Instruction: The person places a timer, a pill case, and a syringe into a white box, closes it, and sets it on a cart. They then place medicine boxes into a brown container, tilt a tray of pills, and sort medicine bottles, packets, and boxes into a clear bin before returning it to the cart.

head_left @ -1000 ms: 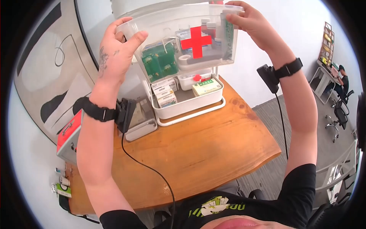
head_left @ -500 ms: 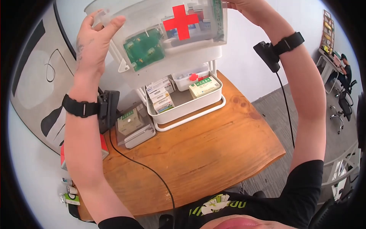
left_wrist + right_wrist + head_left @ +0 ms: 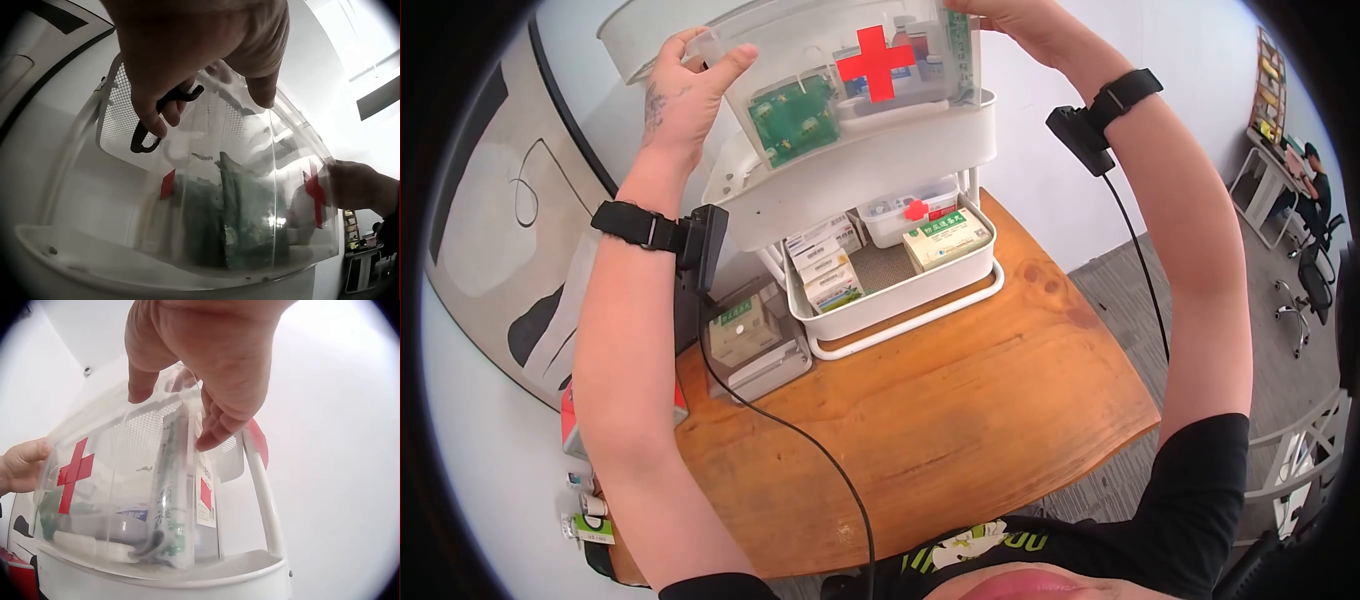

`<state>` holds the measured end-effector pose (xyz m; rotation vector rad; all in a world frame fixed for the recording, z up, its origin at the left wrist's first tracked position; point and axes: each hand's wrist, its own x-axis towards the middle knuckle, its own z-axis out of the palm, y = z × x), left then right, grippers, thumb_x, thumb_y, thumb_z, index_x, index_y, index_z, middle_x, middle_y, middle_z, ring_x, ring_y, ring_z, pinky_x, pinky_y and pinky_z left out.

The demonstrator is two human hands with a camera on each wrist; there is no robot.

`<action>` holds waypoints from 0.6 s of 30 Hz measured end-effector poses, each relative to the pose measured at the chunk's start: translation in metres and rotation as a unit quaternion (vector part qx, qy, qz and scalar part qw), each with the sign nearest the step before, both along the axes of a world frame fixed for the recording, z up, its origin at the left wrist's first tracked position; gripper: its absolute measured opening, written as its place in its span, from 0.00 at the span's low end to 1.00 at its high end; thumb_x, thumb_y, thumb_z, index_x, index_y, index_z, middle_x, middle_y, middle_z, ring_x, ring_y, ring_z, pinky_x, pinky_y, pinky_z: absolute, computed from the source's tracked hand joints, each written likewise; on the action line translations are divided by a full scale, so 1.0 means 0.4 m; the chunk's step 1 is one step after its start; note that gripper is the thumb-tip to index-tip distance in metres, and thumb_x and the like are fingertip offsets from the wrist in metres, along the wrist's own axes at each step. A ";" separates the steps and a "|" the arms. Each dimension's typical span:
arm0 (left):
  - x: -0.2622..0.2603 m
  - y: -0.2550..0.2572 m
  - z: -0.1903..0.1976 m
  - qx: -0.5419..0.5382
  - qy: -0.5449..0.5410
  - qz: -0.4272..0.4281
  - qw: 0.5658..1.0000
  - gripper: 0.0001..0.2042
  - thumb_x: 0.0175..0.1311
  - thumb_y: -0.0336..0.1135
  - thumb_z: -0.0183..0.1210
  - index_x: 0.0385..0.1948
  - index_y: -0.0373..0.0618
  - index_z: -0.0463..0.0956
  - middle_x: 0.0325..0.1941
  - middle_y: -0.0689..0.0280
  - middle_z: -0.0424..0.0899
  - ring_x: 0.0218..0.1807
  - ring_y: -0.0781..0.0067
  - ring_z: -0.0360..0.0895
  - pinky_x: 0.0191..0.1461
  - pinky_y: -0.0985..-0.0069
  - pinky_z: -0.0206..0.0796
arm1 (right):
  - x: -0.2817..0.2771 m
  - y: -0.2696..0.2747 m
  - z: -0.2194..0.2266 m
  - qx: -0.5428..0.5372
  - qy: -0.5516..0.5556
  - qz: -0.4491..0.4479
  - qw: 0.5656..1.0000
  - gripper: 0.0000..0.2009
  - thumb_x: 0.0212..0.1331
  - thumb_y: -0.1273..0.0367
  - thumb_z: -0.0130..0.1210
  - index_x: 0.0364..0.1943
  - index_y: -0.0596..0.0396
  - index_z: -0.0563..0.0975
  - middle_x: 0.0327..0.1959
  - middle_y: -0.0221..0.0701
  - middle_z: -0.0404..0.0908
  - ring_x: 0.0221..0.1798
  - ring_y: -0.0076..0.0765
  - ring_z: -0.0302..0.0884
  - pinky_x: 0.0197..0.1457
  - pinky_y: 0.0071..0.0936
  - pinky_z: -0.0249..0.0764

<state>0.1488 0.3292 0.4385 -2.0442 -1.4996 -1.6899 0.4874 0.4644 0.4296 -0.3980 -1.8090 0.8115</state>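
Observation:
A clear plastic box (image 3: 800, 55) with a red cross (image 3: 876, 65) on its front is between my two hands, at the white cart's upper tray (image 3: 870, 165). Through its wall show a green packet (image 3: 795, 120), bottles and a tall green-and-white pack (image 3: 169, 487). My left hand (image 3: 685, 100) grips the box's left end, thumb on top; in the left wrist view a dark curved piece (image 3: 140, 139) lies by its fingers. Opposite, my right hand (image 3: 200, 369) holds the right end at the rim. The box's base sits behind the tray's front rim.
Below, the cart's lower tray (image 3: 910, 283) holds several medicine cartons (image 3: 825, 262), a small white tub (image 3: 885, 228) and a green-and-cream carton (image 3: 948, 238). Left of it a lidded bin (image 3: 775, 378) stands on the wooden table (image 3: 900, 430). Black cables hang from both wrists.
The box has moved back from in front of the cart to its upper tray, whose white front now shows beneath it. Both hands have kept hold of it.

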 end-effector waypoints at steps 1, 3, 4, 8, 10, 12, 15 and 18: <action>-0.006 0.014 -0.003 -0.002 0.003 0.003 1.000 0.40 0.58 0.46 0.74 0.67 0.35 0.63 0.48 0.61 0.82 0.49 0.74 0.76 0.57 0.74 0.66 | -0.005 0.016 -0.004 -0.003 0.002 0.007 1.000 0.28 0.61 0.70 0.65 0.64 0.63 0.68 0.51 0.39 0.81 0.52 0.35 0.79 0.57 0.35 0.77; -0.017 0.040 -0.011 -0.007 0.008 0.010 1.000 0.40 0.58 0.47 0.74 0.67 0.34 0.64 0.47 0.61 0.82 0.48 0.74 0.75 0.56 0.74 0.66 | -0.012 0.044 -0.015 -0.004 -0.003 0.003 1.000 0.27 0.62 0.71 0.65 0.63 0.60 0.68 0.50 0.38 0.81 0.52 0.34 0.79 0.56 0.35 0.78; -0.023 0.054 -0.015 -0.011 0.013 0.017 1.000 0.40 0.58 0.47 0.74 0.66 0.34 0.64 0.47 0.61 0.82 0.47 0.74 0.75 0.56 0.74 0.66 | -0.017 0.056 -0.019 -0.005 -0.007 0.002 1.000 0.26 0.62 0.71 0.65 0.63 0.59 0.68 0.49 0.37 0.81 0.51 0.34 0.79 0.55 0.35 0.78; -0.042 0.105 -0.026 -0.020 0.032 0.034 0.999 0.40 0.57 0.49 0.74 0.66 0.34 0.65 0.47 0.61 0.81 0.46 0.74 0.74 0.54 0.75 0.66 | -0.039 0.099 -0.020 -0.004 -0.016 -0.015 1.000 0.25 0.62 0.70 0.65 0.61 0.58 0.69 0.48 0.36 0.81 0.51 0.33 0.79 0.55 0.34 0.77; -0.040 0.119 -0.033 -0.033 0.033 0.044 0.998 0.41 0.56 0.50 0.74 0.65 0.33 0.66 0.47 0.60 0.81 0.46 0.74 0.74 0.54 0.74 0.66 | -0.046 0.117 -0.027 -0.004 -0.021 -0.018 1.000 0.25 0.62 0.70 0.65 0.61 0.59 0.70 0.48 0.36 0.81 0.51 0.33 0.79 0.55 0.34 0.77; -0.024 0.125 -0.044 -0.055 0.027 0.063 0.996 0.42 0.55 0.51 0.74 0.65 0.33 0.65 0.47 0.60 0.81 0.45 0.73 0.73 0.54 0.74 0.67 | -0.046 0.151 -0.050 -0.003 -0.047 -0.022 0.999 0.26 0.61 0.70 0.65 0.62 0.60 0.69 0.48 0.38 0.81 0.51 0.35 0.79 0.56 0.33 0.77; -0.029 0.146 -0.067 -0.121 0.067 0.061 0.988 0.40 0.54 0.55 0.74 0.63 0.35 0.70 0.48 0.58 0.81 0.46 0.69 0.74 0.54 0.70 0.68 | -0.054 0.156 -0.085 -0.017 -0.070 -0.061 0.996 0.28 0.61 0.68 0.66 0.63 0.63 0.69 0.50 0.40 0.81 0.53 0.37 0.79 0.58 0.32 0.76; -0.024 0.154 -0.083 -0.197 0.079 0.087 0.973 0.36 0.55 0.57 0.71 0.59 0.40 0.74 0.51 0.57 0.80 0.52 0.66 0.74 0.56 0.68 0.68 | -0.055 0.169 -0.122 -0.031 -0.089 -0.091 0.991 0.31 0.59 0.66 0.67 0.64 0.65 0.69 0.51 0.44 0.81 0.55 0.39 0.78 0.61 0.33 0.75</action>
